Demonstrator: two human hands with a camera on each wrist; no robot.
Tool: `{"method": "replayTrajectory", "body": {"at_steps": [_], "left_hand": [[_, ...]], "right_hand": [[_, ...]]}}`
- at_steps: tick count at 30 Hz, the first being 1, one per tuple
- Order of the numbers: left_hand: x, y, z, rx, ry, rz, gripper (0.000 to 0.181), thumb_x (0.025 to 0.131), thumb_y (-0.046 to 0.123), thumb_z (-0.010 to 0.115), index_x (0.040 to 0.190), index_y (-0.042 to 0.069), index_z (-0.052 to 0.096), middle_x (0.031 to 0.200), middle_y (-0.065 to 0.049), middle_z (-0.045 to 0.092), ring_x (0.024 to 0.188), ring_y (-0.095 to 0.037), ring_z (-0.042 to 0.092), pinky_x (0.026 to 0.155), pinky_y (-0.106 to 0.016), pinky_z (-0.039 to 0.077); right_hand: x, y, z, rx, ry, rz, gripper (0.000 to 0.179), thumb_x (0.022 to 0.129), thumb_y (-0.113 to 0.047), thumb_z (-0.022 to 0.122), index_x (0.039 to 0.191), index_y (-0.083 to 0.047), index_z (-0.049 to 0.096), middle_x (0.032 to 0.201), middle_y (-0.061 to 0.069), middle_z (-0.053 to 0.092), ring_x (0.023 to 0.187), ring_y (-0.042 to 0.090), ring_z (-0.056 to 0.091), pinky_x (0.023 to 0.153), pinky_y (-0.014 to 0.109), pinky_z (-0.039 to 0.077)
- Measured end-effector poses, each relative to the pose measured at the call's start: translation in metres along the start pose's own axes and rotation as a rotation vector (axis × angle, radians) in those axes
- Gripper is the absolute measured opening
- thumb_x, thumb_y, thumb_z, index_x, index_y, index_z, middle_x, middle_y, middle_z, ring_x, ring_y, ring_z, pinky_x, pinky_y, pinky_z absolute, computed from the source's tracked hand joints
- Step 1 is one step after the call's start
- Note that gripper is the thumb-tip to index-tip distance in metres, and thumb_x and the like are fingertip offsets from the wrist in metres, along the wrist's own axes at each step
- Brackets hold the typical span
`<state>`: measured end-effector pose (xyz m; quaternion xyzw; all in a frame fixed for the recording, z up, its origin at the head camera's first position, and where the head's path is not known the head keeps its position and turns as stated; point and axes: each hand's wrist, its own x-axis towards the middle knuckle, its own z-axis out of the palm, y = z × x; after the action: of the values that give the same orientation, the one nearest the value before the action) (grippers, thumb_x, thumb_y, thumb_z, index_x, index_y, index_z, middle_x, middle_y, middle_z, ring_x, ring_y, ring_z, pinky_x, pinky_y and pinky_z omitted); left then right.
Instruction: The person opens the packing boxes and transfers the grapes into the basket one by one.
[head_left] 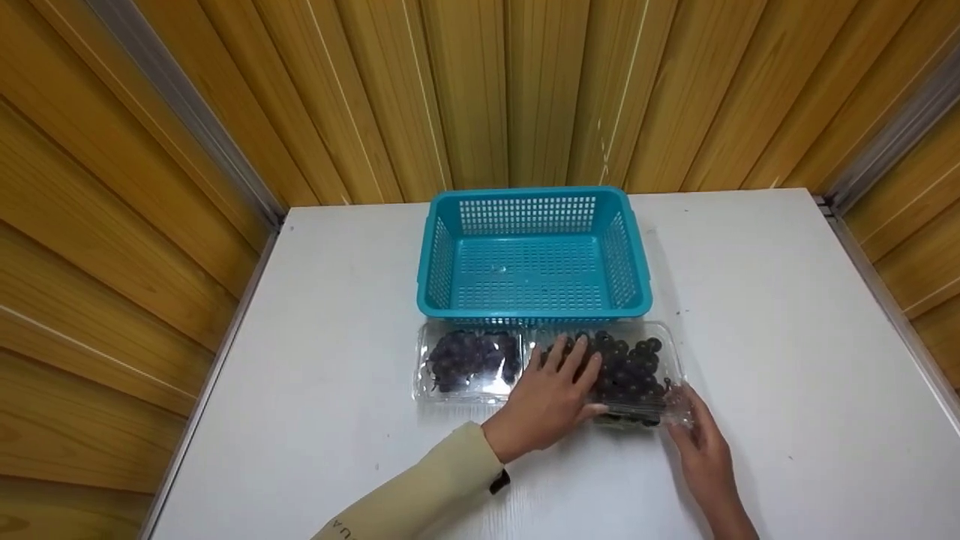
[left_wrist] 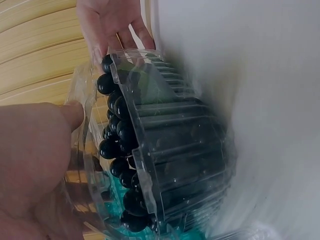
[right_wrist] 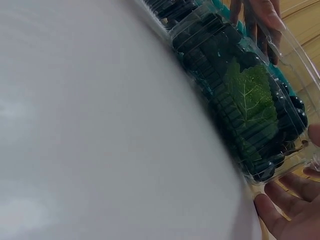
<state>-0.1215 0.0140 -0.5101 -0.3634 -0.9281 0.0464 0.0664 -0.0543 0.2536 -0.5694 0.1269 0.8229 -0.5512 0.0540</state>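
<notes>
A clear plastic clamshell box [left_wrist: 175,165] of dark grapes [head_left: 630,371] lies on the white table. Its lid [right_wrist: 300,57] stands a little apart from the base in the wrist views. My left hand [head_left: 549,397] rests on the lid with spread, fairly straight fingers; its thumb lies along the near side. At the right end, my right hand [head_left: 705,454] holds the box's corner between thumb and fingers. A green leaf [right_wrist: 250,95] shows through the box's near wall in the right wrist view. The lid partly hides the right fingertips.
Just left is another clear box [head_left: 421,375] of dark grapes, its lid down. Behind both boxes stands a turquoise plastic basket [head_left: 534,314] with perforated walls and no fruit inside. White tabletop [head_left: 337,322] extends to both sides, with yellow wood-look panels [head_left: 540,90] behind.
</notes>
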Motion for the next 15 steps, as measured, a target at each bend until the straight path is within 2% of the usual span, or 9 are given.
{"method": "replayTrajectory", "body": {"at_steps": [8, 10, 12, 15], "left_hand": [[0.0004, 0.0006, -0.0021, -0.007, -0.005, -0.001, 0.07, 0.099, 0.062, 0.02, 0.153, 0.018, 0.03, 0.158, -0.01, 0.029, 0.144, -0.035, 0.031, 0.11, -0.053, 0.038], [0.0002, 0.0002, -0.0027, -0.004, -0.009, 0.002, 0.07, 0.099, 0.062, 0.019, 0.153, 0.018, 0.03, 0.159, -0.01, 0.029, 0.144, -0.035, 0.031, 0.11, -0.052, 0.038], [-0.0003, -0.0005, -0.0035, -0.001, -0.012, 0.005, 0.07, 0.099, 0.062, 0.019, 0.153, 0.018, 0.029, 0.159, -0.01, 0.029, 0.144, -0.034, 0.032, 0.11, -0.052, 0.038], [-0.0002, -0.0009, -0.0044, -0.003, -0.01, 0.013, 0.07, 0.099, 0.062, 0.019, 0.152, 0.018, 0.03, 0.158, -0.01, 0.03, 0.144, -0.034, 0.033, 0.109, -0.052, 0.039]], "right_hand": [[0.0009, 0.002, -0.0023, 0.032, -0.001, -0.012, 0.064, 0.103, -0.037, 0.043, 0.156, -0.024, 0.01, 0.162, 0.008, 0.019, 0.15, 0.031, 0.013, 0.118, 0.052, 0.02], [-0.0004, 0.0014, -0.0019, 0.021, 0.006, -0.006, 0.064, 0.103, -0.04, 0.042, 0.156, -0.025, 0.01, 0.162, 0.006, 0.021, 0.15, 0.03, 0.015, 0.118, 0.049, 0.021], [-0.002, 0.001, -0.0011, 0.005, 0.014, -0.004, 0.064, 0.102, -0.043, 0.041, 0.156, -0.027, 0.011, 0.161, 0.005, 0.022, 0.15, 0.021, 0.018, 0.119, 0.031, 0.025], [-0.0045, 0.0005, -0.0003, -0.025, 0.028, 0.003, 0.063, 0.101, -0.047, 0.04, 0.156, -0.03, 0.013, 0.161, 0.002, 0.025, 0.146, 0.005, 0.022, 0.106, 0.005, 0.028]]}}
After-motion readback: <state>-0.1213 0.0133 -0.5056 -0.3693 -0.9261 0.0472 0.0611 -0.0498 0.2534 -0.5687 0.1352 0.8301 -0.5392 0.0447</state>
